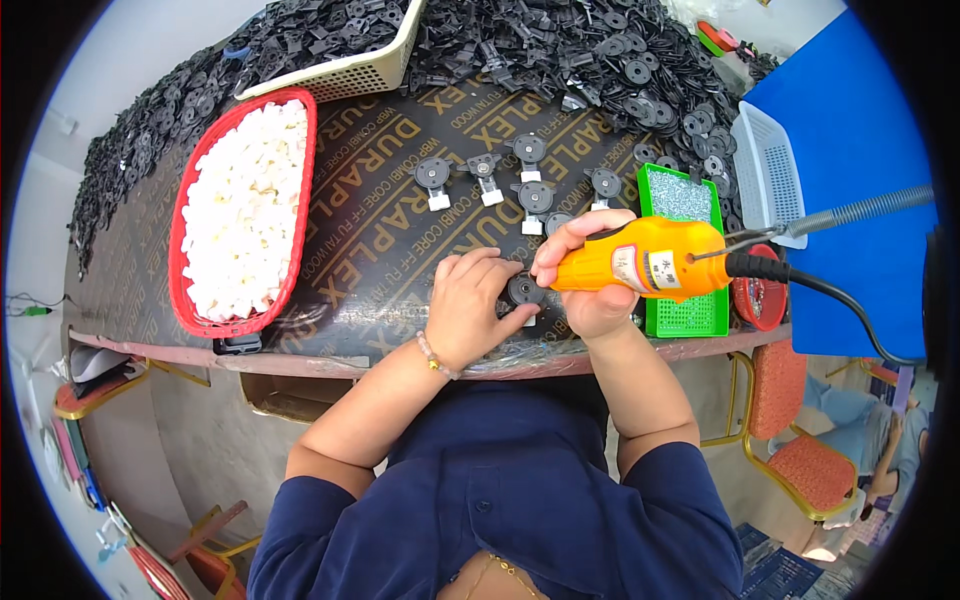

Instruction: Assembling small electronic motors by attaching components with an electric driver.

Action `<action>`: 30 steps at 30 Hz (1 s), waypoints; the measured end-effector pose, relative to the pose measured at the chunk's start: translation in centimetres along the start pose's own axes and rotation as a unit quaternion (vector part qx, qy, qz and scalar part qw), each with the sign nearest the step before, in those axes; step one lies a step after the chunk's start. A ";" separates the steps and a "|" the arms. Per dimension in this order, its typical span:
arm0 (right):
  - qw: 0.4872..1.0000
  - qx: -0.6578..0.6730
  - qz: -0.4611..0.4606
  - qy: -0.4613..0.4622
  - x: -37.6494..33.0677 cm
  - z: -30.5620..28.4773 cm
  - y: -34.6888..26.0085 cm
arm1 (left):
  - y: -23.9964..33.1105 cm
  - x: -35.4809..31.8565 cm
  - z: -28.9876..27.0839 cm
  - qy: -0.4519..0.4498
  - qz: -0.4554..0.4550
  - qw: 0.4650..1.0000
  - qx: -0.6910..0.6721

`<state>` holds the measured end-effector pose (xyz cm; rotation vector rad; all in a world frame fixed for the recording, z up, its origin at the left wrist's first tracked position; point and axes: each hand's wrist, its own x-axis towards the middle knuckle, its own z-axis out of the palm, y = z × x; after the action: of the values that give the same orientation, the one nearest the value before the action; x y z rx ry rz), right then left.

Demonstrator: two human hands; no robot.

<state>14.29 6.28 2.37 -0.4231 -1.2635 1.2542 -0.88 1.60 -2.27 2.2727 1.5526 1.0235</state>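
Observation:
My right hand is wrapped round a yellow electric screwdriver, held almost level with its front end pointing left. That front end meets a black round plastic part on the table, though my fingers hide the bit. My left hand grips the same part from the left, thumb near and fingertips at its far side. Beyond my hands several similar black parts with white feet lie apart from one another; one more is half hidden behind my right hand.
A red basket of white pieces stands at left. Piles of black parts cover the far side, beside a cream basket. At right are a green tray of small metal screws, a red bowl, a white basket and a spring-hung cord.

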 end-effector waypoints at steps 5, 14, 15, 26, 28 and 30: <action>1.000 -0.001 0.014 -0.008 -0.1 0.2 -0.3 | 0.1 0.0 -0.1 -0.003 0.000 1.000 -0.004; 0.999 -0.008 0.024 -0.029 -0.2 0.8 0.1 | 0.0 0.0 0.1 0.004 0.007 1.000 -0.011; 0.999 -0.009 0.020 -0.046 -0.2 0.7 0.3 | -0.1 0.0 0.2 0.005 0.009 1.000 -0.011; 0.998 0.053 0.022 0.022 0.2 -1.4 -1.8 | 0.2 -0.1 0.2 -0.005 0.015 1.000 0.007; 0.997 0.019 -0.048 0.062 0.6 -4.4 -3.9 | 0.2 -0.4 0.0 -0.012 0.010 1.000 0.004; 0.976 -0.123 -0.117 0.133 1.1 -8.0 -6.5 | 0.5 -0.3 0.0 0.013 0.014 1.000 0.016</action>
<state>24.06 7.95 5.50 -0.5815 -1.2015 0.8144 -0.54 1.10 -2.17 2.3178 1.5630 1.0453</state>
